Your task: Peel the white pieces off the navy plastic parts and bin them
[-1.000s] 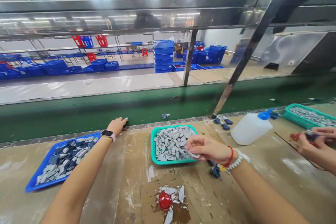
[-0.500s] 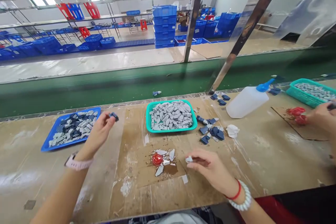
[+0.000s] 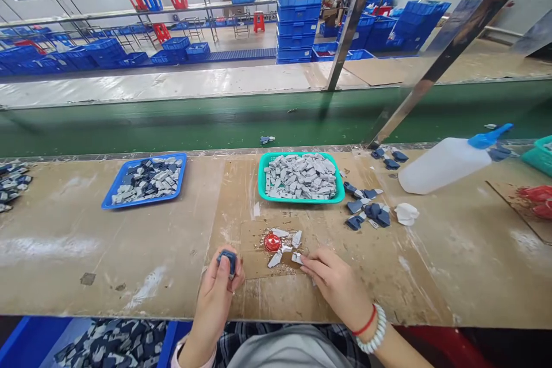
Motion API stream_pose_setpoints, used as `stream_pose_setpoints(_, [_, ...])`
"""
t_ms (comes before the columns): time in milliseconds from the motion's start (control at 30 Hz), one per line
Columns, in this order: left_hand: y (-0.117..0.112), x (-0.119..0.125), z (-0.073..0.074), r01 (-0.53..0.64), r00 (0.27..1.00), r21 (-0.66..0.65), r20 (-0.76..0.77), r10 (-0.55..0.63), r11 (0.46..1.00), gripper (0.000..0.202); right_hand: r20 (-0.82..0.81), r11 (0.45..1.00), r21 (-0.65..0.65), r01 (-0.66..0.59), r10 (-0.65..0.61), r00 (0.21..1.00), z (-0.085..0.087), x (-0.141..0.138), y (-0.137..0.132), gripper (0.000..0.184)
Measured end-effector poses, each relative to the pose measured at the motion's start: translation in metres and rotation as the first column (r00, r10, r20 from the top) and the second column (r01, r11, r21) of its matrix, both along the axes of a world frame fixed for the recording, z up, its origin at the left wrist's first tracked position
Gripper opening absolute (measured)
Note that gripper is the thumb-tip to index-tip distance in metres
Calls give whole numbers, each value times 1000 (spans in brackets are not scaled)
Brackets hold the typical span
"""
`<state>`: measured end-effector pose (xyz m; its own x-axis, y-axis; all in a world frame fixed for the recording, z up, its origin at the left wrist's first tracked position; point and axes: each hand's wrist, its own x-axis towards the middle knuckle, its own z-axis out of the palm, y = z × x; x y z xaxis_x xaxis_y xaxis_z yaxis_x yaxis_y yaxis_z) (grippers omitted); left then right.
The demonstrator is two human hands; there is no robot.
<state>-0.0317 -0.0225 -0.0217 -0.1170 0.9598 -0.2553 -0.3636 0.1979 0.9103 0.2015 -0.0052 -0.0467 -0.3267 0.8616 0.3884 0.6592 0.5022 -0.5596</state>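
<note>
My left hand (image 3: 219, 282) is closed around a dark blue plastic piece (image 3: 227, 261), held just above the front of the table. My right hand (image 3: 334, 279) pinches a small light grey plastic piece (image 3: 296, 258) at the edge of a stained cardboard patch (image 3: 254, 270). On that patch, a round glossy red cap-like thing (image 3: 272, 242) lies beside several loose light grey pieces (image 3: 275, 259). Behind it stands a green basket (image 3: 261, 195) heaped with light grey pieces. To its right lie several dark blue pieces with light grey ends (image 3: 377, 214).
A blue tray (image 3: 107, 202) of mixed blue and grey pieces sits to the left. A white bottle with a blue nozzle (image 3: 440, 167) and crumpled white paper (image 3: 406, 214) are at right. A blue bin (image 3: 26, 345) of parts is below the table edge. A green belt (image 3: 194, 126) runs behind.
My left hand has come from beside the blue tray to the front middle with the dark blue piece. My right hand has moved left onto the cardboard with the grey piece. The view has shifted.
</note>
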Motion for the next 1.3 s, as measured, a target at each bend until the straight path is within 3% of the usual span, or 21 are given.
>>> stream_pose_setpoints(67, [2, 1, 3, 44, 995, 33, -93, -41, 998, 36, -67, 999, -38, 0, -2, 998, 1, 0, 0, 27])
stream_pose_setpoints(167, [5, 4, 6, 130, 955, 65, -278, -107, 989, 36, -270, 977, -214, 8, -67, 960, 7, 5, 4, 24])
stream_pose_setpoints(267, [9, 13, 9, 209, 908, 19, -374, -187, 978, 35, -462, 897, -440, -44, -185, 867, 14, 10, 14, 27])
stream_pose_setpoints(333, [12, 21, 12, 265, 888, -17, -385, -251, 964, 35, -560, 859, -500, -108, -226, 797, 21, 10, 20, 31])
stream_pose_setpoints(433, [16, 34, 17, 380, 850, -3, -392, -350, 925, 34, -629, 905, -412, -108, -197, 752, 37, 5, 23, 24])
stream_pose_setpoints(533, [17, 42, 23, 460, 822, 60, -405, -400, 886, 33, -599, 980, -198, -34, -94, 795, 55, -6, 18, 10])
stream_pose_setpoints(600, [18, 45, 27, 478, 821, 87, -397, -410, 874, 33, -563, 997, -78, -11, -35, 826, 63, -13, 14, 13])
stream_pose_setpoints(733, [18, 50, 33, 481, 827, 127, -395, -401, 867, 33, -510, 999, 32, -24, 37, 860, 67, -19, 10, 20])
stream_pose_setpoints(867, [18, 57, 38, 448, 802, 135, -497, -331, 884, 25, -414, 994, 90, -59, 91, 906, 66, -21, 7, 22])
stream_pose_setpoints(1100, [10, 68, 28, 304, 811, 102, -550, -201, 947, 24, -134, 973, 196, -119, 147, 980, 62, -28, -4, 22])
stream_pose_setpoints(1233, [5, 62, 25, 300, 842, 60, -485, -235, 952, 28, -51, 954, 158, -256, 266, 963, 62, -25, -2, 22])
stream_pose_setpoints(1300, [0, 45, 21, 211, 859, 15, -479, -178, 977, 30, -33, 930, 121, -346, 352, 935, 65, -19, 7, 21])
